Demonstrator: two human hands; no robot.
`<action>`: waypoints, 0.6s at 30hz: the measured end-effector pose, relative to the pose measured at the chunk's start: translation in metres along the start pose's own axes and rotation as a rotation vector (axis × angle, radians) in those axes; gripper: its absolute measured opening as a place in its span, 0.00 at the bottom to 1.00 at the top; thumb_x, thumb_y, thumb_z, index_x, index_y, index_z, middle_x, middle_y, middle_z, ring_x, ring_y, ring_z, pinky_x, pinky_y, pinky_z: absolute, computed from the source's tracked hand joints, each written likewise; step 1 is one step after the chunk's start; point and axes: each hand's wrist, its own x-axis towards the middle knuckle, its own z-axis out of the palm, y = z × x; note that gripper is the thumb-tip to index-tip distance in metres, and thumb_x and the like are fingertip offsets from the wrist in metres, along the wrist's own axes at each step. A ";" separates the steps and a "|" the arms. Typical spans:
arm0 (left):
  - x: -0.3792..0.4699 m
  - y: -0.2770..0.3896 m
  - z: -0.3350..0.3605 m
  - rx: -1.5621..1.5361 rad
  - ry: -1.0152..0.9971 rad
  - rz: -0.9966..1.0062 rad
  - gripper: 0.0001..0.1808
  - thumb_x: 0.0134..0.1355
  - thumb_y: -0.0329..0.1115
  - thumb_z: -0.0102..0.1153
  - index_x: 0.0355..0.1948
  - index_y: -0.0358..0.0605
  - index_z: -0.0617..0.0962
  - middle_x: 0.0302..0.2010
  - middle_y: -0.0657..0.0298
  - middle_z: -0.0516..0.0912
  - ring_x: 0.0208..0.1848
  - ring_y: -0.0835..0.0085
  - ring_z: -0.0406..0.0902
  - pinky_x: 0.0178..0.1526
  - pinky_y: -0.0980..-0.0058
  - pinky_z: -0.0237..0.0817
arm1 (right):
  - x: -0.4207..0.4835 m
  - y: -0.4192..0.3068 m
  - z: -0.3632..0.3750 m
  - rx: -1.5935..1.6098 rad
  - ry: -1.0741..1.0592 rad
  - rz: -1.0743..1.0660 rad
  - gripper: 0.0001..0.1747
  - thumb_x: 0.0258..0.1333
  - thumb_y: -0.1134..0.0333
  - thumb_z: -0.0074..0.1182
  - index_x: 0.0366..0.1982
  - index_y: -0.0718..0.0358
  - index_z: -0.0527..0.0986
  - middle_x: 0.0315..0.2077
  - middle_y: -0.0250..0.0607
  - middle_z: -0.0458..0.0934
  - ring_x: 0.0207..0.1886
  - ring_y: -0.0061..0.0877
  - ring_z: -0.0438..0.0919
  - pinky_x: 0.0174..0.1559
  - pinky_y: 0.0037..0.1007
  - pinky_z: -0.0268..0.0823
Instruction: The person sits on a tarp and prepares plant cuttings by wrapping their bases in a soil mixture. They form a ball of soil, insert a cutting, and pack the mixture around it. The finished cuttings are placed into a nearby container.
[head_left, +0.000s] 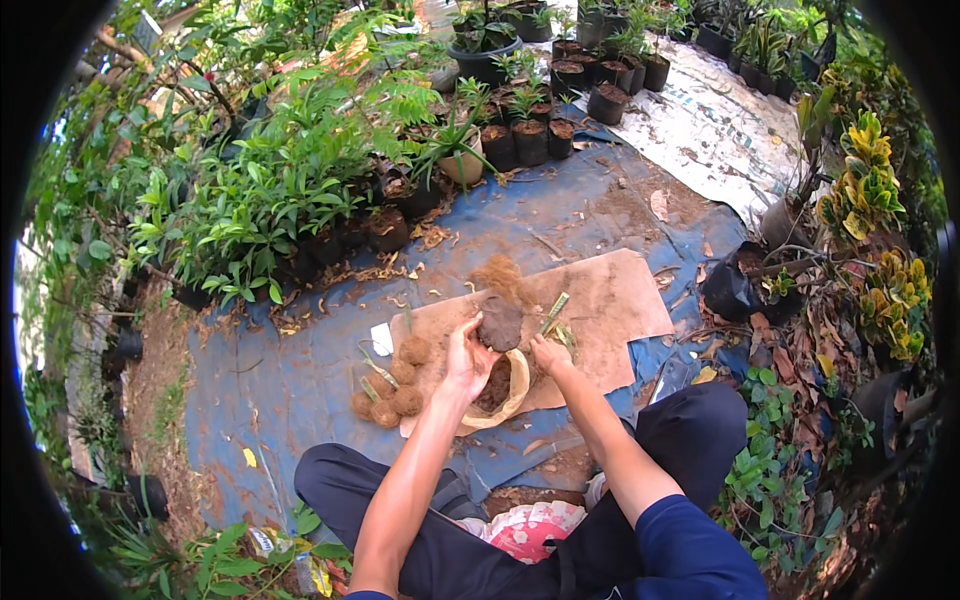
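My left hand holds a flattened lump of dark, moist soil above a rolled-rim bag with loose soil inside. To the right, my right hand has its fingers closed around the lower end of a green leaf cutting with pale edges. Behind the lump lies a tuft of brown coir fibre on a brown cardboard sheet. Several fibre-wrapped balls sit left of the bag, some with leaf cuttings among them.
A blue tarpaulin covers the ground, with a small white piece on the cardboard's left edge. A phone lies by my right knee. Potted seedlings and leafy plants border the far and left sides; croton plants stand right.
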 end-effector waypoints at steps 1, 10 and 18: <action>0.000 0.000 -0.001 -0.005 -0.012 0.007 0.20 0.66 0.40 0.46 0.56 0.43 0.72 0.57 0.61 0.76 0.59 0.68 0.73 0.64 0.64 0.62 | 0.002 0.000 0.003 -0.027 -0.013 -0.010 0.22 0.65 0.69 0.38 0.60 0.53 0.67 0.65 0.33 0.62 0.60 0.32 0.72 0.53 0.38 0.73; 0.008 0.000 0.000 -0.001 0.016 0.018 0.18 0.63 0.40 0.50 0.53 0.47 0.73 0.54 0.63 0.78 0.57 0.68 0.75 0.62 0.63 0.64 | 0.004 0.002 0.018 -0.067 -0.036 0.005 0.24 0.63 0.68 0.42 0.62 0.53 0.66 0.64 0.37 0.61 0.61 0.35 0.71 0.54 0.39 0.72; 0.007 -0.003 0.001 0.031 0.007 0.001 0.19 0.63 0.42 0.51 0.53 0.48 0.73 0.54 0.63 0.78 0.57 0.68 0.75 0.62 0.63 0.64 | 0.007 0.013 0.023 0.236 0.101 0.380 0.16 0.63 0.69 0.43 0.48 0.63 0.75 0.54 0.51 0.68 0.52 0.42 0.77 0.48 0.40 0.76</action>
